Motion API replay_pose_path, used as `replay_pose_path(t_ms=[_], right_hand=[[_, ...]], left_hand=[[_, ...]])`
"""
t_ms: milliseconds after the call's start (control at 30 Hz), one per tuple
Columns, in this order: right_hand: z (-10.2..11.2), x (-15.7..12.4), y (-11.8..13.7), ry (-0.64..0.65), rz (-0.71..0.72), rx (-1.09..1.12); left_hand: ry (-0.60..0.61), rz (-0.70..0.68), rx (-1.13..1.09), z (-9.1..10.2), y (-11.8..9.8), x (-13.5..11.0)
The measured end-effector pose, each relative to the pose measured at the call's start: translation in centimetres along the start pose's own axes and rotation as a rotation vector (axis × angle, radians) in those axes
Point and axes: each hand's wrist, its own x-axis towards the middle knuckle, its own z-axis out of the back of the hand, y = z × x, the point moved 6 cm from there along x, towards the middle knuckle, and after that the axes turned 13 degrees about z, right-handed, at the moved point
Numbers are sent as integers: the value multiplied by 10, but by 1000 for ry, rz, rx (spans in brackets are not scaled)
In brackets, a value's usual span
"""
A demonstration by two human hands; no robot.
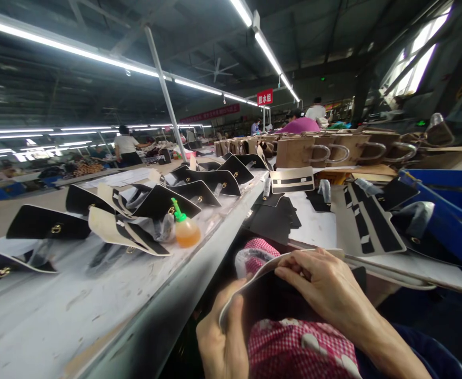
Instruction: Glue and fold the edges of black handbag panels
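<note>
In front of me a black bag panel (272,292) with a pale edge is held over my lap, bowed into a curve. My left hand (225,326) grips its near left end, thumb on the dark face and fingers behind. My right hand (321,276) is closed over the upper edge, with the fingertips pinching there. Behind the panel shows a clear plastic-wrapped loop (252,258), probably a handle. Red checked cloth (294,347) lies beneath.
Black flaps with gold clasps (51,223) and a squeeze bottle of orange liquid (187,231) stand on the left table (77,305). Beige panels with black strips (361,221) lie right, near a blue bin (444,189). Brown bags (294,152) line the back. People work farther off.
</note>
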Motion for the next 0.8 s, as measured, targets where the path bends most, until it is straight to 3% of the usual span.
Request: replay_pose_path(t_ms=[167,367,567,700,800], right_hand=[[-4,-3,4,-41,147,-99],[2,-5,3,-27,202,-116],[2,-4,2,44,237,-47],[4,2,6,62,301,-26],[5,5,11,85,353,-37]], left_hand=[[27,-62,-33,-1,-3,-3],[71,-193,-18,-1,-9,-8],[34,-419,94,0,-14,-12],[16,-592,59,-2,-14,-16],[5,-648,36,-3,-17,-19]])
